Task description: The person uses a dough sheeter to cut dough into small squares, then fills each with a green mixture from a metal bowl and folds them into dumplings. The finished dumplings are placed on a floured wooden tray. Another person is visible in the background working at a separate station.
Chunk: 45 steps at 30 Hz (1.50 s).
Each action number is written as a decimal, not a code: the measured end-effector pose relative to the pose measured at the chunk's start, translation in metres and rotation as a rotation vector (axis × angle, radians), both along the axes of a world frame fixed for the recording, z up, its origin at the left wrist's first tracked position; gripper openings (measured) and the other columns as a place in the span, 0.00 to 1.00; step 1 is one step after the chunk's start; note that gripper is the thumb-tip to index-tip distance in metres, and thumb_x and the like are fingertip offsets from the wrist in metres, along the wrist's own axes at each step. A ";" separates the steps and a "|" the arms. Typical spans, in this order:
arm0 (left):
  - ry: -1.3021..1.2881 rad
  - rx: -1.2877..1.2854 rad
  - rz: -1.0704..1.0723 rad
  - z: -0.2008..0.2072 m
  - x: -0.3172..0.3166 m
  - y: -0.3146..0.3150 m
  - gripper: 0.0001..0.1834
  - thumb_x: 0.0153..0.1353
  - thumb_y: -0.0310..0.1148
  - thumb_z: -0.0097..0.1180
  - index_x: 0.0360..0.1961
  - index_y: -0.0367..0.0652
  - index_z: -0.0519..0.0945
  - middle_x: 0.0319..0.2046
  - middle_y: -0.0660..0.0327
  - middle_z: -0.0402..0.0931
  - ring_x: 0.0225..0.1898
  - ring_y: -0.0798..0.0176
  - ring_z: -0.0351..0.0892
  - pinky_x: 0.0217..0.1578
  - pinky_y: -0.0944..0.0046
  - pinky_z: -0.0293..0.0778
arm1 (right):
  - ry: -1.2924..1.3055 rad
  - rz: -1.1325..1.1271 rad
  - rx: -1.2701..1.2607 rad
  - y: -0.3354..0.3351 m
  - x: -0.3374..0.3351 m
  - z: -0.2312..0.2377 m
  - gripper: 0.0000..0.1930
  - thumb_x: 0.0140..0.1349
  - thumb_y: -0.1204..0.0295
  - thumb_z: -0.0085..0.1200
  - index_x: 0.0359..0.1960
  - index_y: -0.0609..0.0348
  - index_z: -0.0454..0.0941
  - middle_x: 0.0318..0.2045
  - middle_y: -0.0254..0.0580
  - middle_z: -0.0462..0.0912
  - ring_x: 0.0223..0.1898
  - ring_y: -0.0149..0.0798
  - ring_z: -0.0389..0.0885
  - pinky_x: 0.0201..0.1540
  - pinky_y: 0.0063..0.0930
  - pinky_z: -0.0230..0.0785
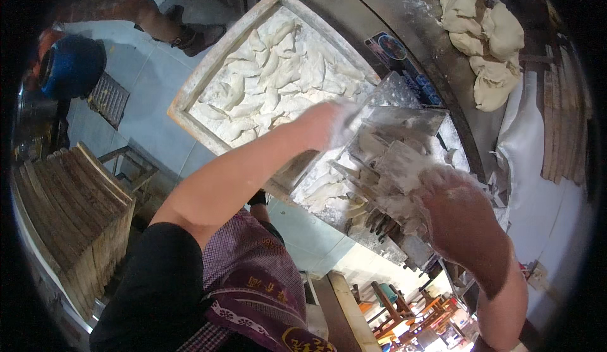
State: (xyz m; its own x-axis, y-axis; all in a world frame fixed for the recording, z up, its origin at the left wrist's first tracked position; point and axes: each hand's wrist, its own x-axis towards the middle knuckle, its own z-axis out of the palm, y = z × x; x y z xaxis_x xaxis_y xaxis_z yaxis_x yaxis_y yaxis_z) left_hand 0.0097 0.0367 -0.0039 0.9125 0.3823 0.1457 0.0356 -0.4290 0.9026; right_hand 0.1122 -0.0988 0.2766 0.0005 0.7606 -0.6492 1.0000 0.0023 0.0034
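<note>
A wooden-framed tray [179, 102] holds floured, elongated dough pieces [272, 67] scattered on a bed of flour. My left hand [330, 124] is at the tray's near right corner, between it and a flour-dusted metal machine [411, 121]. Flour whitens that hand, and its fingers are smeared by motion. On the machine's right side, my right hand [449, 191] reaches in beside a flour-covered plate [398, 165]. Its fingers are blurred and partly hidden, so I cannot make out any grip. More dough pieces [325, 191] lie on the floury surface below the machine's opening.
A large pale dough mass [490, 42] lies on the dark worktop [404, 4] at the far right. Stacked wooden boards [76, 219] stand at the left, near a blue container [74, 66]. Another person's leg and shoe [196, 39] show beyond the tray.
</note>
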 end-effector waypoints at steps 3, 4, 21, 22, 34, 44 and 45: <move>0.178 -0.143 -0.242 0.038 0.006 -0.004 0.13 0.47 0.29 0.62 0.36 0.38 0.80 0.36 0.47 0.80 0.42 0.41 0.79 0.42 0.51 0.76 | -0.121 -0.253 -0.280 0.011 -0.009 0.034 0.15 0.56 0.73 0.52 0.45 0.60 0.80 0.45 0.53 0.82 0.51 0.52 0.79 0.54 0.42 0.71; 0.068 -0.161 -0.181 0.000 0.011 -0.015 0.09 0.48 0.30 0.62 0.32 0.42 0.82 0.30 0.49 0.80 0.37 0.41 0.80 0.38 0.51 0.77 | -0.023 -0.599 0.005 -0.003 -0.022 0.047 0.16 0.57 0.72 0.52 0.47 0.61 0.80 0.47 0.53 0.81 0.52 0.51 0.78 0.56 0.41 0.69; 0.260 -0.226 -0.282 0.007 0.012 -0.014 0.13 0.48 0.35 0.60 0.35 0.39 0.78 0.31 0.49 0.78 0.36 0.49 0.79 0.42 0.53 0.75 | 0.226 -1.019 0.070 -0.117 0.029 0.047 0.17 0.62 0.69 0.50 0.49 0.66 0.77 0.50 0.54 0.78 0.56 0.51 0.75 0.60 0.40 0.63; 0.187 -0.316 -0.265 -0.025 0.015 -0.021 0.14 0.50 0.37 0.62 0.35 0.39 0.79 0.28 0.54 0.78 0.32 0.59 0.79 0.37 0.60 0.76 | 0.308 -1.105 0.031 -0.114 0.036 0.029 0.17 0.62 0.69 0.50 0.49 0.66 0.77 0.49 0.54 0.78 0.56 0.51 0.75 0.60 0.40 0.64; 0.620 -0.320 -0.007 -0.009 -0.102 0.023 0.25 0.68 0.50 0.49 0.46 0.36 0.81 0.36 0.47 0.82 0.36 0.51 0.84 0.40 0.56 0.78 | 0.832 -1.597 0.015 -0.125 0.060 -0.052 0.14 0.61 0.73 0.51 0.48 0.65 0.77 0.47 0.53 0.79 0.53 0.50 0.76 0.58 0.40 0.65; 0.611 -1.060 0.111 -0.001 -0.019 -0.029 0.27 0.61 0.53 0.56 0.23 0.36 0.79 0.14 0.55 0.72 0.15 0.61 0.73 0.18 0.62 0.71 | -0.235 -0.714 0.287 -0.130 0.026 0.093 0.13 0.61 0.75 0.52 0.47 0.63 0.77 0.45 0.52 0.79 0.50 0.49 0.77 0.57 0.40 0.66; 0.634 -1.214 0.089 -0.004 -0.010 -0.034 0.27 0.61 0.53 0.57 0.20 0.37 0.78 0.12 0.58 0.70 0.13 0.64 0.70 0.14 0.65 0.69 | -0.206 -0.738 0.403 -0.126 0.019 0.104 0.12 0.61 0.76 0.51 0.46 0.64 0.78 0.44 0.52 0.79 0.50 0.50 0.77 0.57 0.40 0.65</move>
